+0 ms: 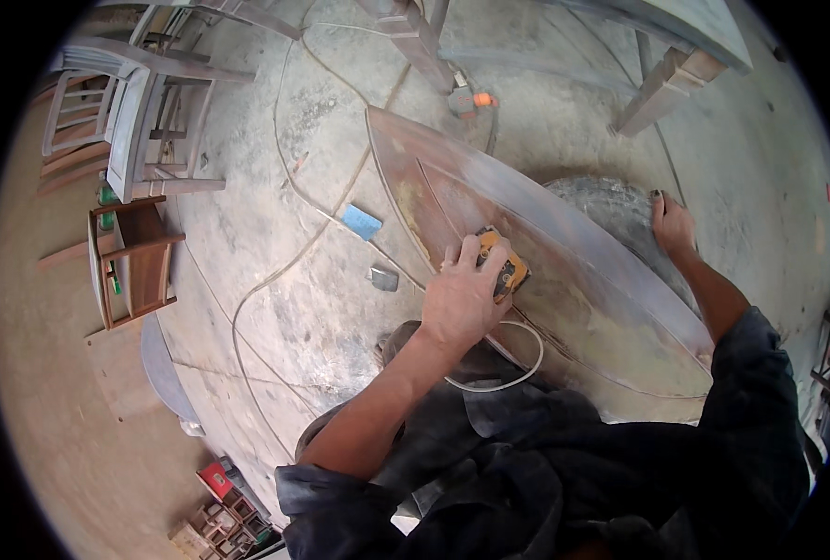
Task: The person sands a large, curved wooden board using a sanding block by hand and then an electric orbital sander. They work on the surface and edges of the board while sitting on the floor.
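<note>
Your left hand [462, 294] is closed over the top of a small orange and black power sander [504, 266], fingers curled down around its body and palm pressing from above. Only the tool's far end shows past your knuckles. It sits on a large, long wooden panel [564, 252], reddish brown and tapering to a point at the far end, which lies across the dusty concrete floor [275, 233]. Pale, bare patches show in the wood around the tool.

Your right hand [672, 224] lies at the panel's far long edge, fingers bent over what looks like that edge; whether they truly clamp it, you cannot tell from this view, as a grey rounded mass [611, 210] sits right there beneath it.

A white cord [518, 359] loops from under your left wrist back toward your dark clothing.

To work this step well, it seems wise to keep the sander flat rather than tipped on an edge, let its weight do most of the pressing, and keep the cord behind your wrist so it stays off the wood. The right hand likely helps most by steadying the panel against sliding.

Nearby on the floor lie a small blue block [361, 222] and a small grey piece [383, 277], both clear of the panel. Wooden chairs [130, 131] stand well apart to your left.
</note>
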Demonstrator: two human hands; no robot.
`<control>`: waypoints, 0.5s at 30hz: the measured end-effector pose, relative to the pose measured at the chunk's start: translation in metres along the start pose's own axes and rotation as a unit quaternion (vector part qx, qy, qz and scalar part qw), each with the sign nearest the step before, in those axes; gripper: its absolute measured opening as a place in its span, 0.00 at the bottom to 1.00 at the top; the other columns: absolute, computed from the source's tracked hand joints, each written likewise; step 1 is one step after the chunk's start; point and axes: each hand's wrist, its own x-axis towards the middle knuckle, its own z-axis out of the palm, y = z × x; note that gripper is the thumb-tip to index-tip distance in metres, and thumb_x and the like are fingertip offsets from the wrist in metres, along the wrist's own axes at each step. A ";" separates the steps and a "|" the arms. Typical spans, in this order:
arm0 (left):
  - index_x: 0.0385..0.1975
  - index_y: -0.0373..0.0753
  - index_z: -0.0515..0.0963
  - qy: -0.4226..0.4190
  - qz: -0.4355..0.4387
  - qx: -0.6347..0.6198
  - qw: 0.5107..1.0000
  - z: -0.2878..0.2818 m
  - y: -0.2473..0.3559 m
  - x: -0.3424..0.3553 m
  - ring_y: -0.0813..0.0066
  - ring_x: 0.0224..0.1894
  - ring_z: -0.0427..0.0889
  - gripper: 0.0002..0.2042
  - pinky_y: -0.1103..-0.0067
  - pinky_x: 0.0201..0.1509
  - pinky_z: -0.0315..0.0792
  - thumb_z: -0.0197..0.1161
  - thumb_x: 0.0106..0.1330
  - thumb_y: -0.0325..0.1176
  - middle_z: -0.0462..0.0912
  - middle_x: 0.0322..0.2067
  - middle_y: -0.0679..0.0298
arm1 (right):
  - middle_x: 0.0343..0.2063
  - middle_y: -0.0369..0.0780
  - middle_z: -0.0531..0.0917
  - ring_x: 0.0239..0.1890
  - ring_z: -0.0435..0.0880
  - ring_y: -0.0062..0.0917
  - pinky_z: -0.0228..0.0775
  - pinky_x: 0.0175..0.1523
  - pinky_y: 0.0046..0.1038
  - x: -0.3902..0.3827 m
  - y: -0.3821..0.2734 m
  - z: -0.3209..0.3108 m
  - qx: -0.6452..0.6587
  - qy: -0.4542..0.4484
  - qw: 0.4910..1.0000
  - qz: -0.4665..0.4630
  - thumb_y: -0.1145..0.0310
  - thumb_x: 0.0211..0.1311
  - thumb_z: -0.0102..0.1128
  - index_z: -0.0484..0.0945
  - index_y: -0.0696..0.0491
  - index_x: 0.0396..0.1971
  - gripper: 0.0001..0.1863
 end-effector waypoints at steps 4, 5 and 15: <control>0.59 0.45 0.71 0.028 -0.041 0.018 0.999 -0.016 -0.045 0.038 0.45 0.51 0.81 0.32 0.58 0.49 0.80 0.75 0.54 0.42 0.74 0.52 0.51 | 0.43 0.56 0.85 0.48 0.82 0.57 0.72 0.56 0.52 -0.001 -0.004 -0.002 0.003 0.000 1.000 0.008 0.50 0.78 0.39 0.79 0.55 0.57 0.27; 0.60 0.45 0.71 0.027 -0.072 0.034 0.996 -0.025 -0.056 0.050 0.45 0.50 0.82 0.32 0.58 0.49 0.80 0.75 0.54 0.43 0.75 0.52 0.51 | 0.43 0.56 0.85 0.48 0.83 0.57 0.73 0.55 0.52 -0.002 -0.006 -0.001 0.004 -0.004 1.000 0.011 0.50 0.78 0.39 0.79 0.54 0.57 0.27; 0.59 0.43 0.71 0.098 -0.110 0.062 0.987 -0.032 -0.082 0.087 0.45 0.49 0.82 0.32 0.58 0.51 0.79 0.74 0.55 0.45 0.76 0.48 0.51 | 0.44 0.57 0.85 0.48 0.83 0.57 0.73 0.56 0.52 0.000 -0.006 0.000 0.001 -0.003 1.000 0.010 0.50 0.78 0.40 0.80 0.55 0.57 0.27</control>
